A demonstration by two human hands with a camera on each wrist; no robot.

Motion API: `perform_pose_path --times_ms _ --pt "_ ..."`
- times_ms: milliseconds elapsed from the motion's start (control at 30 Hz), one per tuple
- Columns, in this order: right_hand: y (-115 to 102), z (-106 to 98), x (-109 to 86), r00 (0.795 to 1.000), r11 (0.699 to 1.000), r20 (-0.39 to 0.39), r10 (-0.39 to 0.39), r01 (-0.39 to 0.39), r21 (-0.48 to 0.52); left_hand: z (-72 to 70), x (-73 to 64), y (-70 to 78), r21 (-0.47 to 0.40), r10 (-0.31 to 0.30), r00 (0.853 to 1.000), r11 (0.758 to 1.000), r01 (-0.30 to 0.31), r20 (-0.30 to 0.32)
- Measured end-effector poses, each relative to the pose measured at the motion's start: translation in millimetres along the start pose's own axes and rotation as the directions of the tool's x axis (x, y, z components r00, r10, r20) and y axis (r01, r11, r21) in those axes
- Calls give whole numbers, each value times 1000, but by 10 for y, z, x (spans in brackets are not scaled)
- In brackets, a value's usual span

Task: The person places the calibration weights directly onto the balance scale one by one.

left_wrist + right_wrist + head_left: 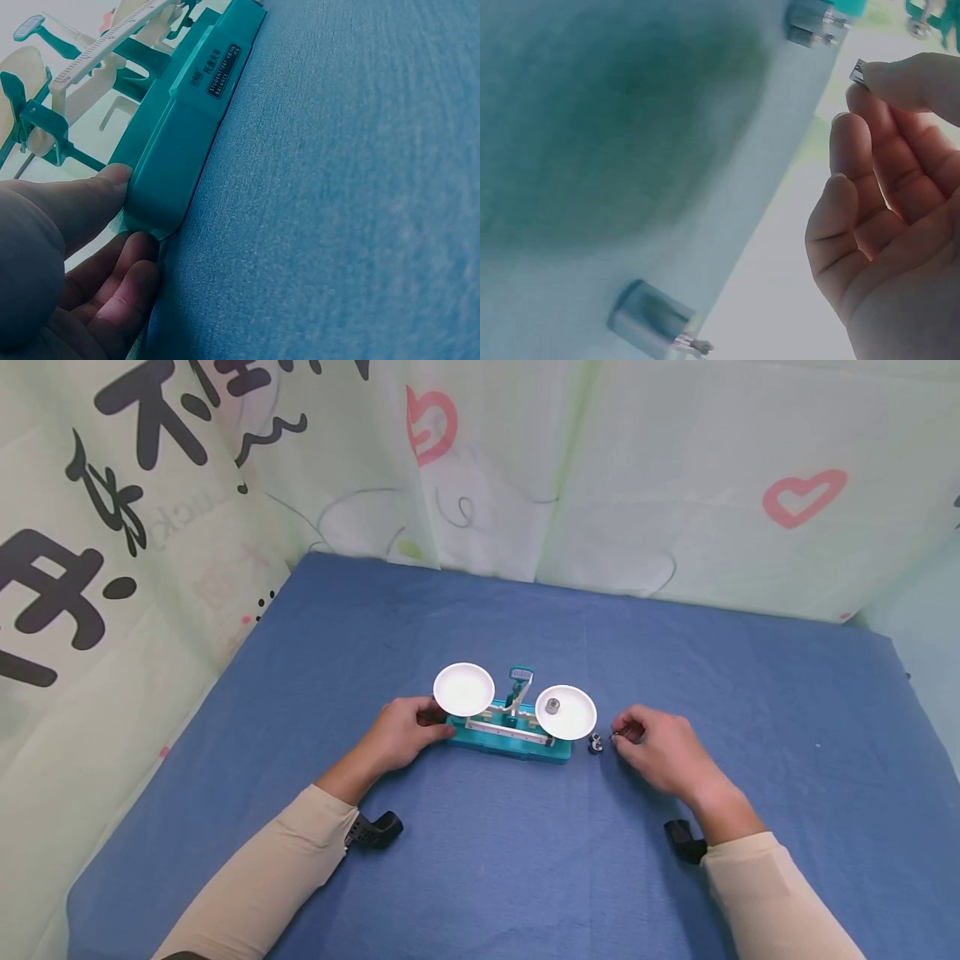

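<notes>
A teal balance scale (510,739) with two white pans stands on the blue cloth. A silver knobbed weight (552,705) sits in its right pan (573,722); the left pan (463,689) holds nothing. My left hand (401,733) grips the left end of the base, thumb on top and fingers curled at the end, as the left wrist view shows. Just right of the scale, my right hand (663,752) pinches a small metal weight (858,71) between thumb and forefinger, above the cloth. Small weights (596,743) stand between that hand and the scale.
Another knobbed metal weight (652,319) stands on the cloth in the right wrist view. A tiny pale speck (817,745) lies right of my right hand. The blue cloth (465,860) covers the table, and a printed curtain (637,468) hangs behind it.
</notes>
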State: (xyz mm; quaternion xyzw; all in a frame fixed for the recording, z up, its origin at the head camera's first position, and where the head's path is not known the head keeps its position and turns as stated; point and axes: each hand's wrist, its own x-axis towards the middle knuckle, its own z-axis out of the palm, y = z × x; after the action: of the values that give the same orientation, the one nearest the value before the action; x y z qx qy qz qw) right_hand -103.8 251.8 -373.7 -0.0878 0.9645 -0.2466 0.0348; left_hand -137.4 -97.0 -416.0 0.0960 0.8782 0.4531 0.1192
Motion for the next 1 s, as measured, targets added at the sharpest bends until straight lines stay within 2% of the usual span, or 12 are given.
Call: perform_pose_path --times_ms 233,533,1000 --pt "-91 -112 -11 997 999 -67 -34 35 14 3 -7 -1 -3 8 1000 1000 -8 -6" --pt "-239 -214 11 973 993 -198 -119 118 -12 4 -5 -7 -4 16 1000 1000 -16 -9" --pt "-466 -237 92 964 986 -222 -144 159 54 2 -9 3 -9 7 1000 1000 -7 -7"
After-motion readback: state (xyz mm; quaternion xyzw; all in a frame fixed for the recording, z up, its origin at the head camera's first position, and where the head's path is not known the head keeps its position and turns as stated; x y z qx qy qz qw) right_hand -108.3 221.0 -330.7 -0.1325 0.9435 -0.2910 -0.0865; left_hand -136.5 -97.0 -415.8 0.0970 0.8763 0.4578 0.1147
